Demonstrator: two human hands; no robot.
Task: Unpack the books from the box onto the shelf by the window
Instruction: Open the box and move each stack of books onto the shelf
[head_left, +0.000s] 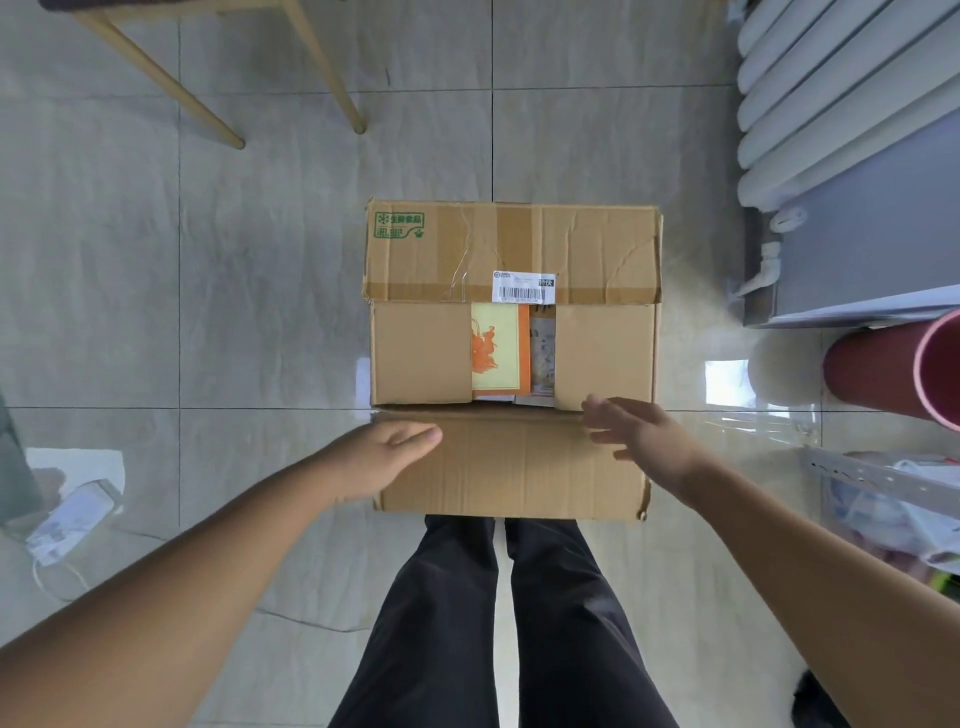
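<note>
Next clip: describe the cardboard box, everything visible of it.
The cardboard box is brown corrugated card, creased, standing on the tiled floor. The far flap carries tape, a green printed logo and a barcode label. The two side flaps lie folded inward, leaving a gap that shows a yellow and orange book cover. The near flap is folded out toward the person; the left hand and right hand are at its corners.

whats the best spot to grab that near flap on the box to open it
Take the near flap by its free far edge, where it meets the gap showing the yellow book. That edge is unattached; the fold runs along the person's side. Curl fingers under it from above and pull back. Both hands, left hand and right hand, are already beside it, empty.
</note>
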